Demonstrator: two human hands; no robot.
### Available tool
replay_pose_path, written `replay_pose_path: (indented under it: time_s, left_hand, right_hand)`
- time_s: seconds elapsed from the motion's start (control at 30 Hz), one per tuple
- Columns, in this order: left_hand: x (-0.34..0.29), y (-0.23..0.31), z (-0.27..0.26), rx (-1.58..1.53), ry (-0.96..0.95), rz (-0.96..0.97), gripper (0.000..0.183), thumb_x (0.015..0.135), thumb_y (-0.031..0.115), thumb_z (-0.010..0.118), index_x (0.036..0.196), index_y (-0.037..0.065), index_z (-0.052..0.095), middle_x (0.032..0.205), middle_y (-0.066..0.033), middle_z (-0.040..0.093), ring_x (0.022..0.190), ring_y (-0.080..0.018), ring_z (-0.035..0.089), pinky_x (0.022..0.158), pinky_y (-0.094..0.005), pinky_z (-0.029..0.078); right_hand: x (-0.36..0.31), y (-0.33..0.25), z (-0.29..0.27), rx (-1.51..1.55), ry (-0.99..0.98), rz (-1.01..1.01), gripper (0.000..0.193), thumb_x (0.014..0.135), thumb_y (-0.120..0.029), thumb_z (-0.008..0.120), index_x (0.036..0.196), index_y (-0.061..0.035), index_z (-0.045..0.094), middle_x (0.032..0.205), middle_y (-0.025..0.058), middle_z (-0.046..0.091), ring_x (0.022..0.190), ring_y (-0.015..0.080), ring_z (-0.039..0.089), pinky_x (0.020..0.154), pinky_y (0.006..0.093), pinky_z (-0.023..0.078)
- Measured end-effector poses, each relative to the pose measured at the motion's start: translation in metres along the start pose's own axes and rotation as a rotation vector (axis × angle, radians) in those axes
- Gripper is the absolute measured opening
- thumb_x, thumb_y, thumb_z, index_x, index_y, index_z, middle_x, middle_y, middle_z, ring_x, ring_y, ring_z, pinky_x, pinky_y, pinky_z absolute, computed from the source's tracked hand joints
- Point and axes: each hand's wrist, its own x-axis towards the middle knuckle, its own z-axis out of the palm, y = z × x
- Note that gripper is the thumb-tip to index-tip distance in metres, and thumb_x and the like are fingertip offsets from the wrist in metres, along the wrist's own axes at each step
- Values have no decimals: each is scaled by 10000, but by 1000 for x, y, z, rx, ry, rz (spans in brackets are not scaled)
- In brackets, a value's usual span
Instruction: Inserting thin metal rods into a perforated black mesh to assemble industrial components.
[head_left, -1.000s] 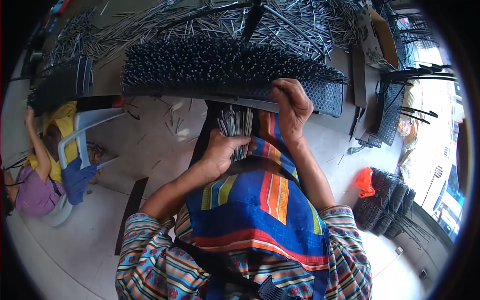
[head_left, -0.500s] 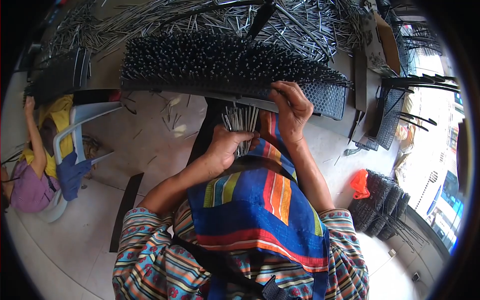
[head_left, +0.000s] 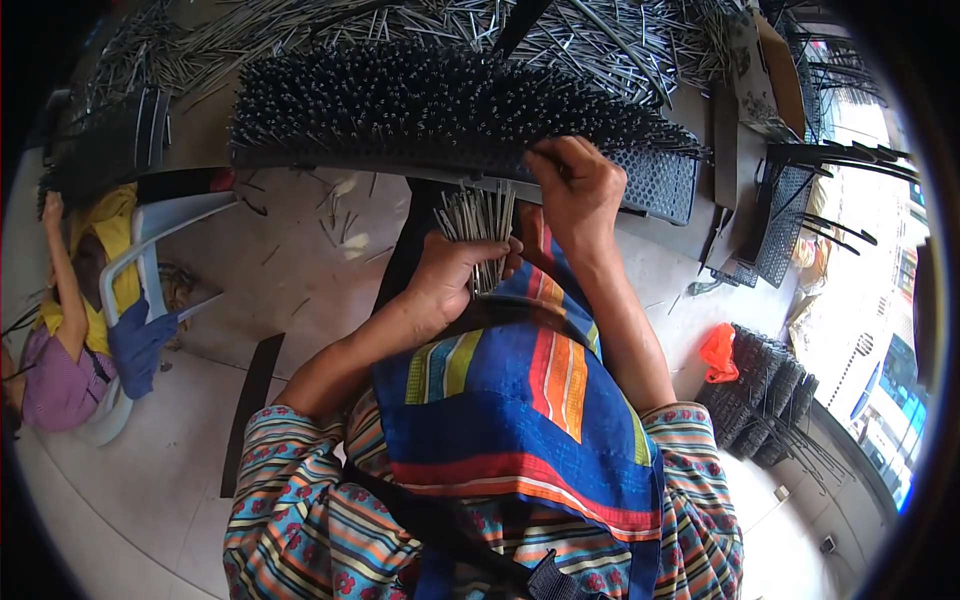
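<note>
My left hand (head_left: 448, 275) is closed round a bundle of thin metal rods (head_left: 478, 225), which stand roughly upright just below the near edge of a dark perforated rack (head_left: 655, 185). Many dark rods (head_left: 430, 105) stick up out of the rack's holes, covering its left and middle; bare holes show at its right end. At the near edge of the rack, right of the bundle, is my right hand (head_left: 588, 190), fingers pinched together. Whatever lies between those fingertips is too small or hidden to make out.
Loose metal rods (head_left: 300, 35) lie heaped behind the rack. An open cardboard box (head_left: 765, 80) stands at the right. At the left, another person (head_left: 70, 370) sits on a light-coloured chair (head_left: 150, 240) by a similar rack. A red plastic bag (head_left: 718, 352) rests by dark stacked racks (head_left: 765, 390).
My right hand has moved up and slightly left along the rack's near edge. The left hand keeps hold of the bundle. The view has shifted slightly.
</note>
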Motion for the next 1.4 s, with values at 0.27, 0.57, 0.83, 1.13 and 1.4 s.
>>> replay_pose_path:
  time_s: [0.27,0.57,0.83,1.13,1.4]
  left_hand:
    - [-2,-7,9,-74,-40,21,206,783,-43,642,987,-17,639,831,-113,683,698,-221,678,599,-328,555]
    - [-2,-11,6,59,62,46,234,803,-31,640,1035,-12,610,816,-146,682,683,-222,677,579,-331,544]
    - [0,-3,7,158,18,53,197,819,5,644,1014,0,618,775,-101,658,691,-189,654,615,-302,527]
    - [-3,-24,-2,120,-87,125,201,788,-51,639,986,-26,615,793,-116,652,698,-217,653,616,-334,535]
    - [-5,-22,0,7,-17,56,204,811,-39,638,1013,-19,618,835,-156,680,689,-226,665,599,-343,554]
  right_hand:
    - [-31,20,-10,631,-524,706,66,828,-36,656,841,28,645,643,43,627,539,74,562,489,214,396]
    - [-17,21,-22,435,241,118,90,801,63,659,871,8,678,795,-2,615,601,39,502,518,192,387]
    - [-9,12,-22,322,183,-38,133,750,81,667,862,11,666,821,57,641,699,91,575,608,208,439]
    - [-20,12,-16,185,148,10,79,753,42,675,821,8,651,745,73,580,640,138,572,579,252,445]
    - [-12,9,-16,171,135,-22,87,772,29,657,841,-22,676,717,105,603,626,230,610,580,308,460]
